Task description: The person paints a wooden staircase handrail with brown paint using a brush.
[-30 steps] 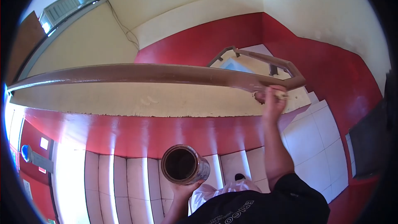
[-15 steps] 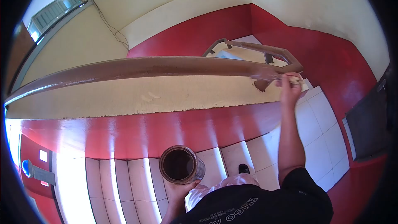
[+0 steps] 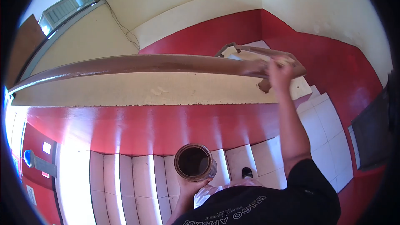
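My left hand (image 3: 191, 184) holds a round paint can (image 3: 194, 162) from below, its open top showing dark brown paint. At the right end of the long brown handrail (image 3: 158, 64), my right hand (image 3: 280, 71) is closed round the pale handle of a paintbrush (image 3: 285, 61). The brush's bristle end is blurred against the rail, left of the hand. Below the rail runs a cream ledge (image 3: 125, 89) with a brown bracket (image 3: 264, 85) near my right hand.
White tiled steps (image 3: 143, 175) descend to the left below a red wall band (image 3: 125, 125). A second brown railing section (image 3: 258, 50) stands behind the ledge. A dark object (image 3: 371, 129) is at the far right. My shoe (image 3: 247, 172) rests on a step.
My right hand has moved slightly left and up along the rail with the brush. The can in my left hand appears further right, and the whole view has shifted a little.
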`<state>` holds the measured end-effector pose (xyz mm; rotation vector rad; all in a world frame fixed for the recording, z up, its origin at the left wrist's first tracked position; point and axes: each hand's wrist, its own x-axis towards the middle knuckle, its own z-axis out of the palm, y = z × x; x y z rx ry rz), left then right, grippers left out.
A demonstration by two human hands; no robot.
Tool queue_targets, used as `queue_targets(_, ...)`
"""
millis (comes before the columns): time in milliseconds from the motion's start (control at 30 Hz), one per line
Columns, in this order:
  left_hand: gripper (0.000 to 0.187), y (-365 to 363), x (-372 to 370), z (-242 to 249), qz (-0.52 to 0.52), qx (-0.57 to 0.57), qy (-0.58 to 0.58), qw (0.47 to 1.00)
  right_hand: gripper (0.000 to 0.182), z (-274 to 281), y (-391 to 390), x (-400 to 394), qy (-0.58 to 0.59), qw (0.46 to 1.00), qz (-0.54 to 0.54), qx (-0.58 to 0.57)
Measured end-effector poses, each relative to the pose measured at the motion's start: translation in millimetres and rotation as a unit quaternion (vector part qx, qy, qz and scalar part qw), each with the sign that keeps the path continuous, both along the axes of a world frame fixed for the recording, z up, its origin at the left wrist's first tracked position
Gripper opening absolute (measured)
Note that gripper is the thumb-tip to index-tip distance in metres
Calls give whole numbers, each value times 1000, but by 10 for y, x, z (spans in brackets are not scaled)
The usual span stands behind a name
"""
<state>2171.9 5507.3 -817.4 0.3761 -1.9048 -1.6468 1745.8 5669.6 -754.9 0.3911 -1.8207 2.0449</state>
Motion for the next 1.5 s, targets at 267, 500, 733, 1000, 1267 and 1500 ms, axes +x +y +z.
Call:
queue_targets(267, 99, 112, -102, -2, 23, -23, -12, 999, 12, 597, -712, 965, 325, 940, 49, -94)
queue_targets(500, 100, 205, -91, 59, 62, -17, 9, 998, 10, 67, -481, 735, 288, 956, 16, -44)
queue_targets(733, 99, 154, -195, 48, 68, -37, -8, 997, 7, 658, -542, 698, 61, 952, 124, -272)
queue_targets(1000, 99, 312, -220, 148, 82, -5, 28, 996, 20, 1018, -684, -277, -139, 979, 139, 48)
queue_targets(1267, 99, 247, -252, 121, 100, -42, 3, 994, 18, 1569, -824, 341, 175, 963, 49, 198)
queue_targets(1500, 101, 259, -208, 101, 110, -48, 32, 992, 17, 1850, -1622, 429, 193, 973, 117, 42)
